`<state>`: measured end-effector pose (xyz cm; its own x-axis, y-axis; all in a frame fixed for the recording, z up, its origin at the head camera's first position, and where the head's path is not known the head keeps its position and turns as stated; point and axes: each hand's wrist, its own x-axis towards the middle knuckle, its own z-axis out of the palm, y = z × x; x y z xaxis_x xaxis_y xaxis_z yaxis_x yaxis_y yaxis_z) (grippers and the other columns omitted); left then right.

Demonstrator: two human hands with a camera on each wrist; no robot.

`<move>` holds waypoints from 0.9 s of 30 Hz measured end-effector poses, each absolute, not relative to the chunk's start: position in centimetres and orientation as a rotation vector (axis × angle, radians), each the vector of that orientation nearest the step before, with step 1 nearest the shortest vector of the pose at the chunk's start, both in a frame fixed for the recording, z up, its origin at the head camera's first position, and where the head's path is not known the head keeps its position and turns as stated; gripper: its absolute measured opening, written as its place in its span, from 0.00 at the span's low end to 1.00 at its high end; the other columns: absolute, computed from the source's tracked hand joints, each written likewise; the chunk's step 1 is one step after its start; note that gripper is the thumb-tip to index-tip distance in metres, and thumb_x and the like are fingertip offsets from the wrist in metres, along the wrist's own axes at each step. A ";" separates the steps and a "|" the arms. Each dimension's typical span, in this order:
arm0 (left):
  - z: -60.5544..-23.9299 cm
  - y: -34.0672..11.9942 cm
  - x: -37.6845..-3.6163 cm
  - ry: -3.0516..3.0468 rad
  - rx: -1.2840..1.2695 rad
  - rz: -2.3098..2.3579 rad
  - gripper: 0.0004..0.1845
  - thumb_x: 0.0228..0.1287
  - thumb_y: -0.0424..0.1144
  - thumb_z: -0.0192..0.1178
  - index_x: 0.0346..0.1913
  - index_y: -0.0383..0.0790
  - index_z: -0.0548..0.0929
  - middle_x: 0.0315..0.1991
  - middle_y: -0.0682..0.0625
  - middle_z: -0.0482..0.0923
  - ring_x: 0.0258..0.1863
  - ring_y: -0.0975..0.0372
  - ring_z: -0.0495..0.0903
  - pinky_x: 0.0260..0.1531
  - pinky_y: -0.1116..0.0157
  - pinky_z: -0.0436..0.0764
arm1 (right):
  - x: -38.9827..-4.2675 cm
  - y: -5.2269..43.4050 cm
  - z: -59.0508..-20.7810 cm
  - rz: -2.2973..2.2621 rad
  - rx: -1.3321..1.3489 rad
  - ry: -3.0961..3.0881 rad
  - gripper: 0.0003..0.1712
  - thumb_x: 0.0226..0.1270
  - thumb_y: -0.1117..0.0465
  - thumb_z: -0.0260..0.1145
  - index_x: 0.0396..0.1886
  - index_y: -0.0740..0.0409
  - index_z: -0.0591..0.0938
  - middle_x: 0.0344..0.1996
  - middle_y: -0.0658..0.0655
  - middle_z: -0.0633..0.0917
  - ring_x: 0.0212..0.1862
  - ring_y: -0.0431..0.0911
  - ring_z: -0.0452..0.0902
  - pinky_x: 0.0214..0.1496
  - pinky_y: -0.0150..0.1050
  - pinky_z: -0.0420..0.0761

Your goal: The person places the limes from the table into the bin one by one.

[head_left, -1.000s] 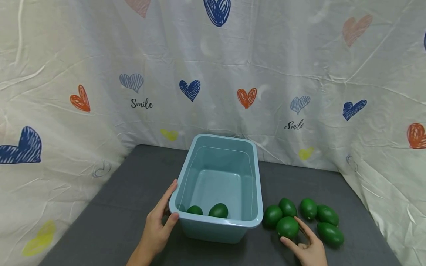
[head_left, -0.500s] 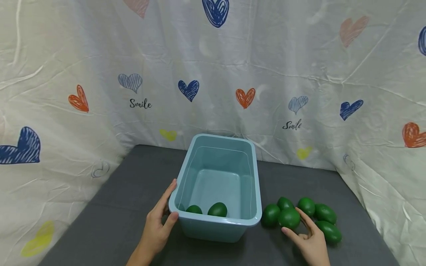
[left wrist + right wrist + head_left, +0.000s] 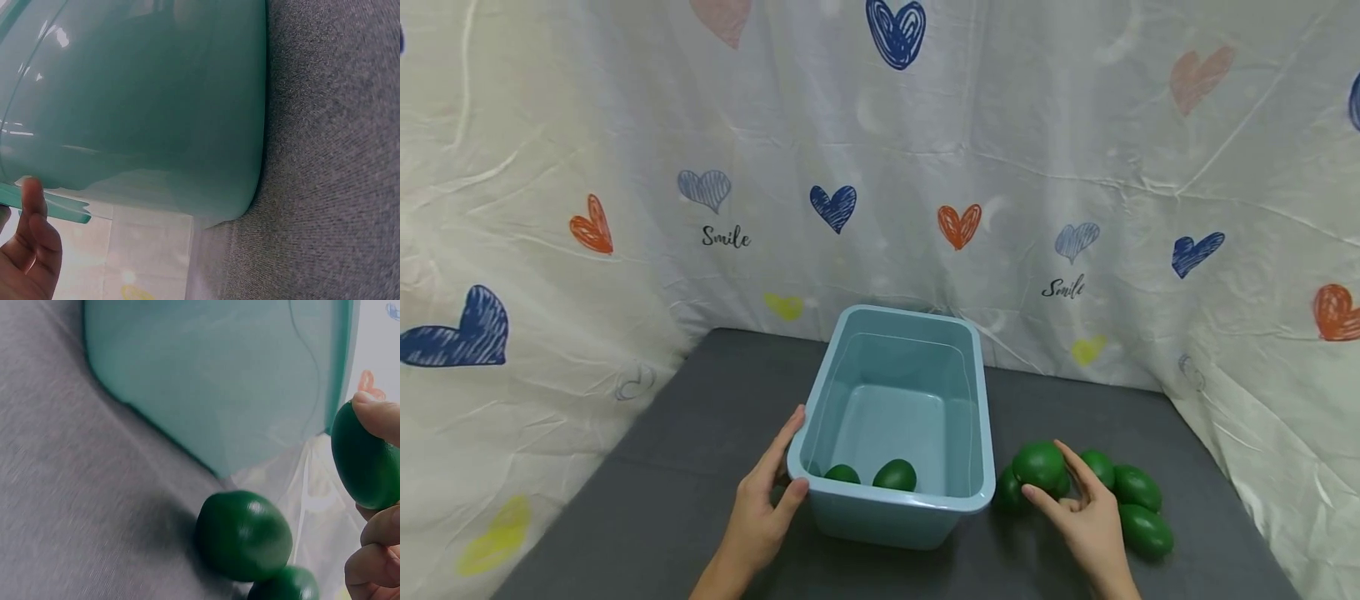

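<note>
My right hand [image 3: 1086, 517] pinches a smooth, dark green oval fruit [image 3: 1039, 465] between thumb and fingers. In the right wrist view that fruit [image 3: 365, 456] is up off the table, level with the upper part of the bin wall. Under and beside it lie other green fruits; one [image 3: 1009, 493] sits close to the bin's right side. My left hand [image 3: 760, 508] grips the near left corner of the light blue plastic bin [image 3: 895, 497], fingers along the left rim and thumb at the front. Inside, two green fruits [image 3: 895, 475] rest at the near end, partly hidden by the front wall.
Three more green fruits [image 3: 1146, 531] lie grouped to the right of my right hand. The table has a dark grey cloth [image 3: 752, 392]. A pale curtain [image 3: 895, 150] printed with hearts hangs behind and around the table.
My right hand has raised its green fruit from the table and moved it away from me, over the fruits behind. The left hand keeps its grip on the bin.
</note>
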<state>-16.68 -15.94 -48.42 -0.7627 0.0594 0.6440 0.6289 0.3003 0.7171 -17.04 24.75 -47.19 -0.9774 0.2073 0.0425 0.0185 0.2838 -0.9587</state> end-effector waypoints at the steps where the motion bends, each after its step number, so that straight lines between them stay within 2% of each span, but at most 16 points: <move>1: -48.4 -15.9 -16.7 -2.071 -0.613 -1.484 0.39 0.74 0.27 0.61 0.84 0.45 0.62 0.82 0.45 0.62 0.76 0.69 0.67 0.61 0.77 0.74 | -17.1 24.6 -47.1 1.781 -0.203 -2.380 0.51 0.61 0.50 0.83 0.81 0.46 0.69 0.80 0.62 0.67 0.12 0.40 0.58 0.20 0.36 0.70; 8: -48.6 -15.9 -16.9 -2.074 -0.618 -1.480 0.40 0.72 0.24 0.60 0.84 0.43 0.62 0.82 0.42 0.62 0.78 0.69 0.65 0.63 0.77 0.73 | -18.1 23.9 -46.1 1.794 -0.155 -2.348 0.50 0.62 0.52 0.83 0.81 0.47 0.69 0.80 0.59 0.68 0.12 0.39 0.57 0.20 0.35 0.69; 18: -48.5 -16.0 -16.7 -2.100 -0.585 -1.501 0.41 0.72 0.24 0.59 0.84 0.47 0.62 0.83 0.46 0.61 0.78 0.69 0.65 0.63 0.76 0.73 | -18.9 23.3 -44.7 1.813 -0.063 -2.281 0.48 0.63 0.57 0.82 0.81 0.46 0.70 0.76 0.57 0.72 0.11 0.39 0.56 0.19 0.34 0.68; 23: -48.5 -15.9 -16.6 -2.063 -0.593 -1.501 0.40 0.72 0.25 0.61 0.84 0.45 0.63 0.82 0.44 0.63 0.77 0.70 0.66 0.63 0.78 0.72 | -19.0 22.7 -44.4 1.821 -0.022 -2.254 0.47 0.64 0.59 0.81 0.81 0.47 0.70 0.77 0.58 0.71 0.10 0.39 0.57 0.17 0.34 0.67; 27: -48.4 -15.9 -16.7 -2.041 -0.614 -1.500 0.40 0.71 0.25 0.61 0.83 0.44 0.64 0.82 0.43 0.63 0.77 0.69 0.66 0.62 0.78 0.72 | -19.2 22.1 -44.1 1.837 -0.007 -2.226 0.47 0.64 0.61 0.81 0.81 0.47 0.70 0.77 0.58 0.72 0.10 0.41 0.63 0.18 0.34 0.69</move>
<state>-16.69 -15.85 -48.42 -0.7568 0.0498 0.6517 0.6368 0.2809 0.7180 -19.15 22.08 -44.11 -0.9674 0.1647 0.1922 -0.1575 0.2028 -0.9665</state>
